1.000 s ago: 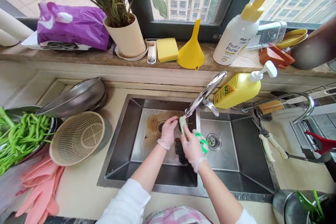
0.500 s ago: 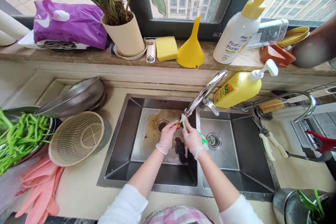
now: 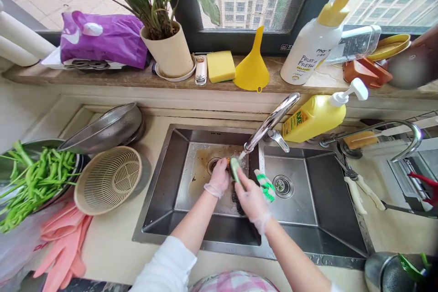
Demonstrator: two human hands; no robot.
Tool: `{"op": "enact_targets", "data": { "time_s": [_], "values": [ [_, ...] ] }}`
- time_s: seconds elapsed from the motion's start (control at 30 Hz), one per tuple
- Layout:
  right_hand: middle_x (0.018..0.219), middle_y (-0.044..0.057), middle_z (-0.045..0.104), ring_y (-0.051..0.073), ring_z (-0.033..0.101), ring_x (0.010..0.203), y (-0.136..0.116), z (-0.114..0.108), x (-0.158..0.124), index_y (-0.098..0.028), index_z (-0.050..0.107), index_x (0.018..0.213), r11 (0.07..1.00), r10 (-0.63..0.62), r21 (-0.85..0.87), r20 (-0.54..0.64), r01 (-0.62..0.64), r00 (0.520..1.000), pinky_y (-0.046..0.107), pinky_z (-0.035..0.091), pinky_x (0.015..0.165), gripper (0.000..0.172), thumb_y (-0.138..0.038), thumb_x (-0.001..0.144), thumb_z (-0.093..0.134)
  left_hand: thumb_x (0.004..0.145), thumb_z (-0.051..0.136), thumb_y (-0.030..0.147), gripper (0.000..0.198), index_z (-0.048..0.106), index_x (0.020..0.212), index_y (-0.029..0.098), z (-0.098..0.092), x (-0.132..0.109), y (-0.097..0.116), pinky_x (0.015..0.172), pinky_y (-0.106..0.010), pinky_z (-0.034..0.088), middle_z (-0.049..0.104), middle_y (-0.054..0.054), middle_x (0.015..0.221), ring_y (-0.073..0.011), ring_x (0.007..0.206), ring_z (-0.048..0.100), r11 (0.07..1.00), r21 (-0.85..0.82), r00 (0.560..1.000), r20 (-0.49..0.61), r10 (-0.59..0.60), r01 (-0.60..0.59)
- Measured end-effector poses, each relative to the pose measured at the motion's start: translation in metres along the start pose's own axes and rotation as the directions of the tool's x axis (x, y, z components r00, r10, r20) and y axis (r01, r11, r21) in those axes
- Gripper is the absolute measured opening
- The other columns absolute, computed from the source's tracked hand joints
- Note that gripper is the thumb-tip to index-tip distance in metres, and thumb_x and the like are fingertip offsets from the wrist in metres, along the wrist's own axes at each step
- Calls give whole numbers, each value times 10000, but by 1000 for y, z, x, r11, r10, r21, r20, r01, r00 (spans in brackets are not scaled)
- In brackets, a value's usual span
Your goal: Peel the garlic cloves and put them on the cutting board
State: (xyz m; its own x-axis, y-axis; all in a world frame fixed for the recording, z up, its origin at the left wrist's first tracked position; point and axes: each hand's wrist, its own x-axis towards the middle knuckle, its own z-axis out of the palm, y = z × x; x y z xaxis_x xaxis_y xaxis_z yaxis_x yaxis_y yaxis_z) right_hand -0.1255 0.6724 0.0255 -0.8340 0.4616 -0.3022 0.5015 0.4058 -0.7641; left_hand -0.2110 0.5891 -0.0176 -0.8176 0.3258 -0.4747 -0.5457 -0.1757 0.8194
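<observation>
Over the left basin of the steel sink [image 3: 201, 233], my left hand [image 3: 219, 179], in a clear glove, is closed on a small orange-brown thing that its fingers mostly hide. Beside it my right hand [image 3: 252, 198], also gloved, grips a pale green scrubbing pad [image 3: 235, 169] near the running water under the chrome faucet [image 3: 272, 121]. A dark, bumpy object [image 3: 237, 198] lies in the basin, partly behind my right hand. A green-and-white striped cloth [image 3: 265, 185] hangs over the divider between the basins.
A beige colander [image 3: 109, 180], a bowl of green peppers [image 3: 51, 171] and pink gloves [image 3: 65, 246] lie left of the sink. A yellow soap bottle [image 3: 316, 117] stands behind the faucet. Kitchen shears [image 3: 356, 187] rest to the right. The sill holds a yellow funnel [image 3: 252, 70] and sponge [image 3: 221, 66].
My right hand has turned and shifted slightly down, so the pale green pad shows more fully and the striped cloth is uncovered. The whole view has shifted slightly.
</observation>
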Motion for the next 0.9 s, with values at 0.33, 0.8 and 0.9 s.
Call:
{"op": "enact_targets", "data": {
  "time_s": [0.33, 0.8, 0.9],
  "values": [
    [1128, 40, 692, 179, 644, 997, -4, 4, 1, -288, 456, 1397, 991, -35, 127, 23, 32, 999, 271, 494, 869, 544, -258, 853, 459, 733, 685, 449, 281, 556, 739, 199, -8, 7, 5, 700, -295, 441, 584, -3, 730, -143, 697, 533, 991, -123, 999, -6, -47, 46],
    [1109, 66, 694, 186, 653, 960, 4, 2, -5, -214, 503, 1370, 973, 67, 224, -70, -50, 995, 271, 537, 793, 527, -356, 865, 446, 637, 789, 289, 382, 658, 978, 177, 0, -5, 10, 845, -342, 450, 681, -73, 966, -205, 903, 612, 998, -59, 998, 55, -4, 8],
    [948, 56, 718, 153, 648, 742, 13, 4, -8, -221, 489, 1379, 978, 79, 198, -65, -65, 995, 243, 532, 645, 541, -375, 863, 435, 572, 808, 203, 375, 648, 910, 169, 1, -7, 13, 874, -354, 427, 673, -54, 926, -192, 877, 609, 998, 35, 998, -43, 51, -50]
  ]
}}
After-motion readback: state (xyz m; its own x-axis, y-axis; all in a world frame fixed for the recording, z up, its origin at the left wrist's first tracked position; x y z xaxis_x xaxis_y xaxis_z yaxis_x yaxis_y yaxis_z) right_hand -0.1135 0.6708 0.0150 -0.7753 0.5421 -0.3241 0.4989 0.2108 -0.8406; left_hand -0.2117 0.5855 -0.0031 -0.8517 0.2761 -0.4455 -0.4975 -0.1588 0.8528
